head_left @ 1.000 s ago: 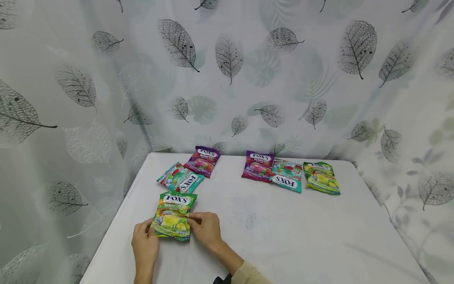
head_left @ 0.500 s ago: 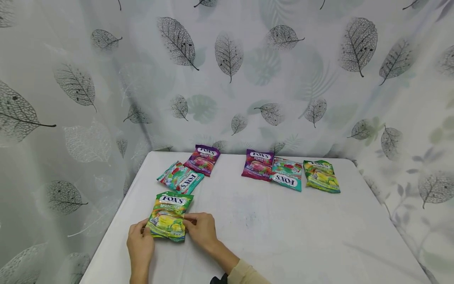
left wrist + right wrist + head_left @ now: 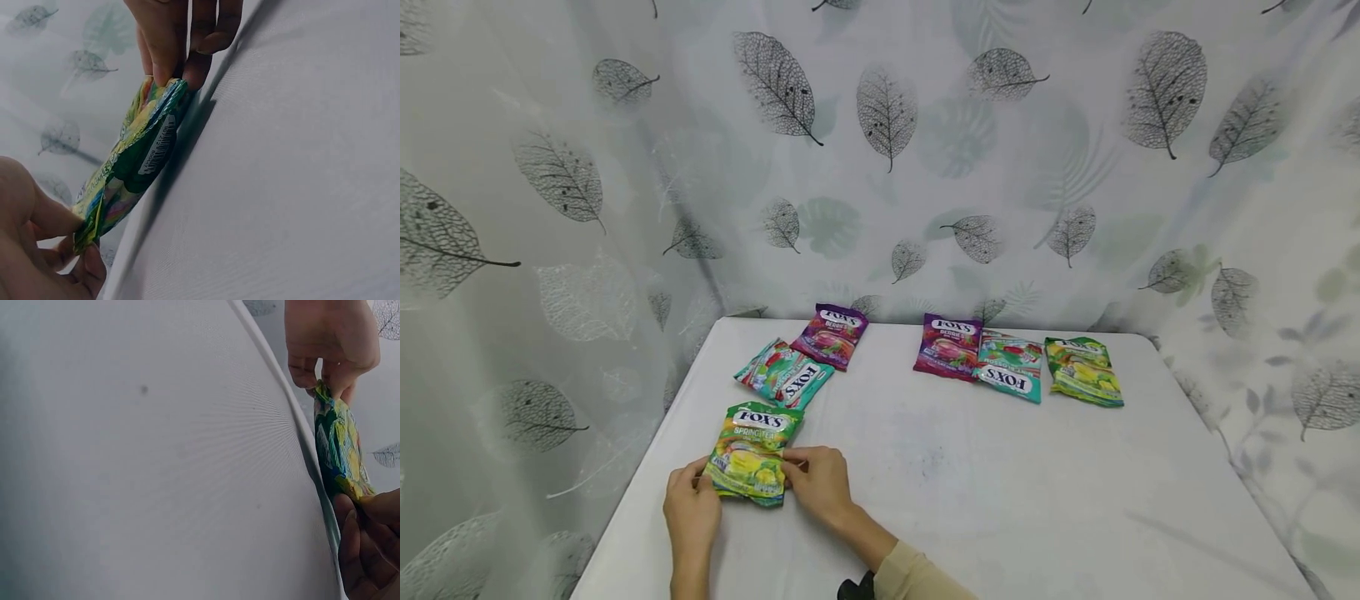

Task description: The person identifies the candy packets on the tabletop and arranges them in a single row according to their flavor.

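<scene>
A green-and-yellow Fox's Spring Tea candy bag (image 3: pixel 748 450) is at the left front of the table, face up. My left hand (image 3: pixel 692 510) pinches its left edge; my right hand (image 3: pixel 822 483) pinches the right edge. In the left wrist view, thumb and fingers of the left hand (image 3: pixel 44 237) grip one end of the bag (image 3: pixel 140 150), whose underside with a barcode faces the white cloth over a dark shadow. The right wrist view has the right hand (image 3: pixel 375 540) at the near end of the bag (image 3: pixel 340 447).
Just behind the held bag lie teal Fox's bags (image 3: pixel 784 375), and a purple Berries bag (image 3: pixel 830 335) beside them. Another purple bag (image 3: pixel 948 346), a teal one (image 3: pixel 1008 367) and a green-yellow one (image 3: pixel 1083 372) stand in a row at the back right. Leaf-print curtains surround the white table (image 3: pixel 1000 500).
Both hands have shifted a little to the left with the Spring Tea candy bag between them. The other bags stay where they were.
</scene>
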The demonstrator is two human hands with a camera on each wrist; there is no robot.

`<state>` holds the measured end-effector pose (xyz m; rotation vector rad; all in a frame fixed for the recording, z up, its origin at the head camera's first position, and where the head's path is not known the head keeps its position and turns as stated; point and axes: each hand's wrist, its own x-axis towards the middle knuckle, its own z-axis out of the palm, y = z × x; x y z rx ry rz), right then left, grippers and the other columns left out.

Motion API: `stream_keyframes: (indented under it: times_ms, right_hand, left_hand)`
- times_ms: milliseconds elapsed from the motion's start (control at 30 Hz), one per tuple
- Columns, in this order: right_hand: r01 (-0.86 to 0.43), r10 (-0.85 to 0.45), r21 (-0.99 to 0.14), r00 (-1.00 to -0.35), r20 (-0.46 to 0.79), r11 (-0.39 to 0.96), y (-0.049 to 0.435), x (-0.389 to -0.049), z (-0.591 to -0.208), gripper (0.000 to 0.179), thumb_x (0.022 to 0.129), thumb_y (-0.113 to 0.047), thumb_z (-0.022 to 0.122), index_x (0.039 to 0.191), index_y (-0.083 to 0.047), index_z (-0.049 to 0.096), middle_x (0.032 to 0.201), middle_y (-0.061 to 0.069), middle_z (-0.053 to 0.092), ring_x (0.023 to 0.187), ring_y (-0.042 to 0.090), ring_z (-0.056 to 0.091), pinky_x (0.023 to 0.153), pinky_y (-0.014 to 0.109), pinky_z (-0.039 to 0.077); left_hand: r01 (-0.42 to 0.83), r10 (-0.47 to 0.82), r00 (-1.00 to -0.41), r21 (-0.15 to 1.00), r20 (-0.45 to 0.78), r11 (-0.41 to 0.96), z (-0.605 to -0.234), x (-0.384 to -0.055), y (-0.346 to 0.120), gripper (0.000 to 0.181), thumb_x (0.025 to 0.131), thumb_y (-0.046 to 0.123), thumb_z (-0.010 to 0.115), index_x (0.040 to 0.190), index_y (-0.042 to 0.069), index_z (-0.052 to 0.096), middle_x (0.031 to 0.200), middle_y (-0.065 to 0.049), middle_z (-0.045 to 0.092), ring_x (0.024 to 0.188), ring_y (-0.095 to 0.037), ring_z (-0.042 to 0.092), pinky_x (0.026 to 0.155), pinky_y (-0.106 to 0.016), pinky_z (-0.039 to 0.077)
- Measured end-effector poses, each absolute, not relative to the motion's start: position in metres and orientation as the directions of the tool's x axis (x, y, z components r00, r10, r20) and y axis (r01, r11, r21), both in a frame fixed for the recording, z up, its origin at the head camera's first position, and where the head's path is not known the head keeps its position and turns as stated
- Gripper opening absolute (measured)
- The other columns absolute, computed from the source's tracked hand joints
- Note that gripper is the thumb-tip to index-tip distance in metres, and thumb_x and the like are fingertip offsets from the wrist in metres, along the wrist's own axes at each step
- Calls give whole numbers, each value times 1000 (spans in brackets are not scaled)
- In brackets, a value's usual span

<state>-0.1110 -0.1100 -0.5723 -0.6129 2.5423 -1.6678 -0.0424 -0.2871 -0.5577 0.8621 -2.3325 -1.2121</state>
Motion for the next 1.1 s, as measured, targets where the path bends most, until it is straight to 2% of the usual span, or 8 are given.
stream_keyframes:
  times_ms: [233, 733, 900, 1100]
  right_hand:
    - [-286, -340, -890, -926, 162, 355, -113, -115, -575, 20, 94, -9, 76, 114, -7, 81, 88, -5, 79, 61, -10, 60, 57, 13, 49]
    - [-310, -353, -888, -917, 186, 339, -120, -120, -575, 20, 95, -8, 75, 114, -5, 81, 91, -1, 80, 64, -9, 64, 57, 13, 50]
    - [-308, -363, -883, -916, 173, 355, -121, -120, -574, 20, 95, -11, 77, 113, -6, 81, 84, -5, 79, 62, -8, 63, 58, 13, 50]
    - [-269, -376, -900, -918, 131, 344, -123, -123, -574, 20, 94, -14, 79, 111, -5, 82, 79, -8, 77, 60, -4, 65, 56, 14, 50]
  left_hand:
    - [-334, -662, -748, 835, 48, 437, -560, -46, -290, 35, 103, -2, 43, 132, -11, 62, 118, -24, 55, 104, -35, 51, 81, -41, 38]
    - [-333, -677, -735, 846, 44, 417, -565, -48, -296, 36, 105, -1, 43, 134, -12, 60, 119, -26, 54, 107, -37, 52, 83, -41, 39]
    - [-340, -694, -717, 839, 62, 425, -568, -49, -300, 34, 106, 2, 46, 134, -10, 61, 119, -26, 55, 106, -36, 54, 82, -39, 39]
    - [-379, -705, -709, 836, 14, 397, -569, -50, -302, 36, 106, 4, 48, 137, -10, 58, 125, -28, 54, 113, -42, 54, 91, -49, 43]
